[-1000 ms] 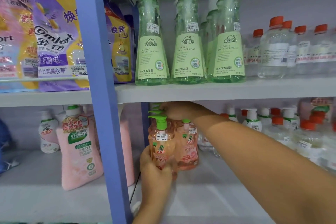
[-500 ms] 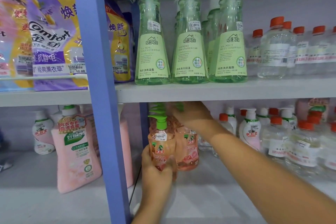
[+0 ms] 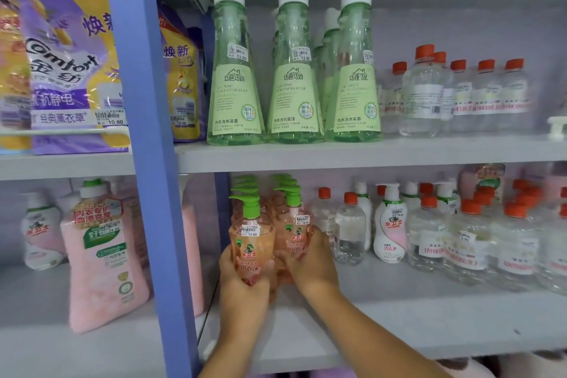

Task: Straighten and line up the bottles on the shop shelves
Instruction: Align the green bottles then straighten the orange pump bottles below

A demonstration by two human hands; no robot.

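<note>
I am working on the two rows of pink bottles at the left end of the lower shelf, just right of the blue post. My left hand is gripping the front bottle of the left row, fingers curled round its lower body from the left and below. My right hand is wrapping round the front bottle of the right row from the right side, with the fingers hidden behind it and the thumb lying across its front. The two front bottles are touching each other, upright, green pumps pointing left, and more of the same are lining up behind them toward the back. I judge that I am squaring this front pair: drawing the two level with each other and turning both labels to face me. The next move, as I see it, is asking for a small even slide so that both bases are sitting side by side, without knocking the pumps of the ones behind or nudging the clear bottles just to the right. On the upper shelf the green bottles are already standing in a neat row, so those are not needing me now.
</note>
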